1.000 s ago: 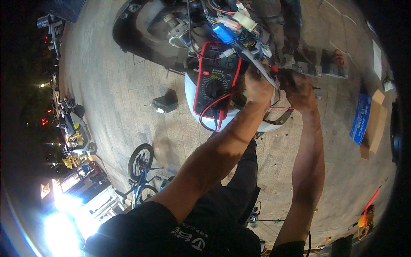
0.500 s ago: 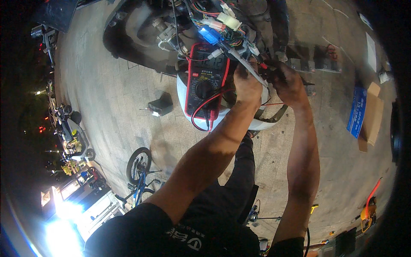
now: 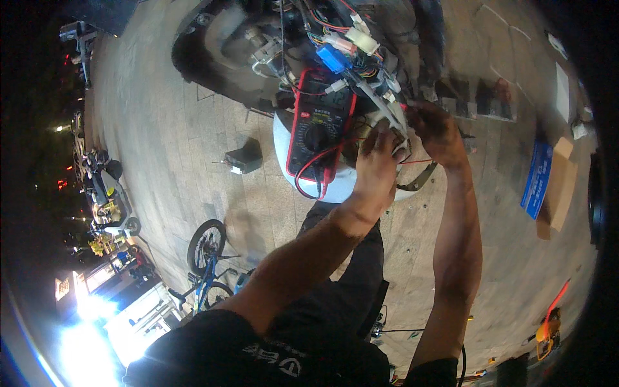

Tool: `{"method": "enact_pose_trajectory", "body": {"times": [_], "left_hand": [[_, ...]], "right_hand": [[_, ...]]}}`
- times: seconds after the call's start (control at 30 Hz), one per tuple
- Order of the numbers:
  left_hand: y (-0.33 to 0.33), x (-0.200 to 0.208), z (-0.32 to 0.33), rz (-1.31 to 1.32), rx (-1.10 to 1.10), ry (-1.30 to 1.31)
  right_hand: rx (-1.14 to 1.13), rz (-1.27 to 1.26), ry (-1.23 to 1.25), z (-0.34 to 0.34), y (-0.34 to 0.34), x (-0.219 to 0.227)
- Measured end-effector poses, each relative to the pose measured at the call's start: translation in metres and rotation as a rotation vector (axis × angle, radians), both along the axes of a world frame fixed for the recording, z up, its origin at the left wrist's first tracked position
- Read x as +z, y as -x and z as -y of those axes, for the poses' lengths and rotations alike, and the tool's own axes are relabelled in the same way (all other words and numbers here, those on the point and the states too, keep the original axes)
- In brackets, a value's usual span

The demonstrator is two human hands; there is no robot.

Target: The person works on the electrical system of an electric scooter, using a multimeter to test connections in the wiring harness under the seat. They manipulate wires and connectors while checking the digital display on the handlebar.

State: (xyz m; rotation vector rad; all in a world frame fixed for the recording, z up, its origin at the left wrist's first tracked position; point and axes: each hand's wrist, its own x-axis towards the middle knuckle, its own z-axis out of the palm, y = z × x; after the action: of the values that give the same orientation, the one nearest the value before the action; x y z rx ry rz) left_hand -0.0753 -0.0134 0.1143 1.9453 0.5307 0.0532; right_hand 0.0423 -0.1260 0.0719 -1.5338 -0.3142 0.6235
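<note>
My left hand [image 3: 374, 169] is closed, its curled fingers by the lower end of a grey wire sleeve [image 3: 385, 111]; what they hold is hidden. Close by on the right, my right hand [image 3: 440, 134] pinches a small red piece [image 3: 404, 107] that looks like a test probe, beside the wiring. A red-and-black multimeter [image 3: 316, 137] with its display lit rests on a white curved panel [image 3: 284, 137], left of my hands. Above it are a blue connector [image 3: 333, 58], a cream connector [image 3: 362, 40] and a bundle of coloured wires.
A dark vehicle body part [image 3: 193, 55] lies at the top. On the paving are a small black box [image 3: 244, 157], a blue bicycle [image 3: 207, 274], clear bags [image 3: 496, 100], an open blue cardboard box [image 3: 547, 184] and an orange tool with a red hose [image 3: 548, 332]. A bright lamp glares lower left.
My left hand has come down off the grey sleeve toward its lower end. My right hand stays by the wiring. The view has shifted slightly, so the multimeter and wires sit further right.
</note>
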Motion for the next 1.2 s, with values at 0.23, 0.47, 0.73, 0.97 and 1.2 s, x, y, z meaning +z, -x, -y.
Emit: {"method": "enact_pose_trajectory", "body": {"times": [0.23,0.47,0.73,0.97,1.2], "left_hand": [[0.031,0.085,-0.051,0.096,0.035,0.105],[-0.029,0.088,-0.112,0.276,0.36,0.807],[-0.061,0.088,-0.114,0.122,0.271,0.71],[-0.072,0.081,-0.127,0.133,0.19,0.883],[-0.076,0.08,-0.137,0.059,0.211,0.952]], "right_hand": [[0.007,0.124,0.119,0.002,-0.003,-0.005],[0.035,0.046,0.143,0.001,-0.004,-0.019],[-0.034,0.123,0.202,-0.002,0.003,-0.006],[-0.078,0.102,0.297,-0.008,0.006,0.011],[-0.096,0.158,0.231,-0.002,0.008,0.007]]}}
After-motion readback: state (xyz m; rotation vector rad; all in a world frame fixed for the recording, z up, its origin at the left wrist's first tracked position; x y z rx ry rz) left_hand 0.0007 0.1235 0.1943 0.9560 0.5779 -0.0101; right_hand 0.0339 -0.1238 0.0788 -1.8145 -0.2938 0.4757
